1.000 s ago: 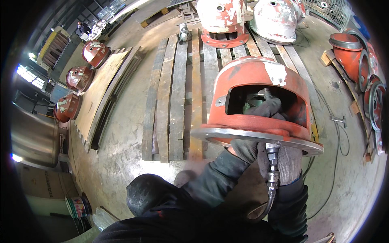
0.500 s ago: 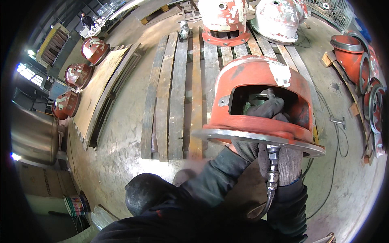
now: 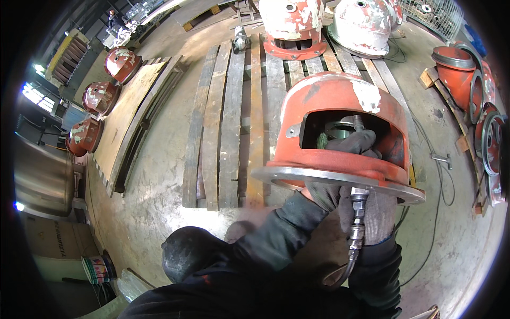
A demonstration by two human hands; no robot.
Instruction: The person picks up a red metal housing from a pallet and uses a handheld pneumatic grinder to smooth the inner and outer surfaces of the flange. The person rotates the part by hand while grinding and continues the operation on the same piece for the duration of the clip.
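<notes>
A red dome-shaped metal housing (image 3: pixel 340 101) with bare, white-patched paint and a wide steel flange (image 3: pixel 297 178) stands in front of me at the right end of slatted boards. Below its flange, my right hand (image 3: pixel 378 215), in a grey glove, is closed around the body of an air tool whose metal hose fitting (image 3: pixel 357 231) hangs down. My left hand (image 3: pixel 321 195), also gloved, reaches up under the flange. Through the housing's window, dark gloved fingers show closed beside a narrow metal tip (image 3: pixel 359 123); they seem to be my left hand's. The flange hides most of the tool.
Slatted wooden boards (image 3: pixel 231 133) lie ahead, bearing two more housings (image 3: pixel 292 26) and a small grey tool (image 3: pixel 240 40). At left, red domes (image 3: pixel 85 135) line a plywood-topped pallet (image 3: pixel 127 122). Red pipe parts (image 3: pixel 454 80) stand at right, near a hose (image 3: pixel 441 186) on the floor.
The tip seen through the window looks narrower and sits slightly farther right. My hands stay at the housing. The whole view has shifted slightly.
</notes>
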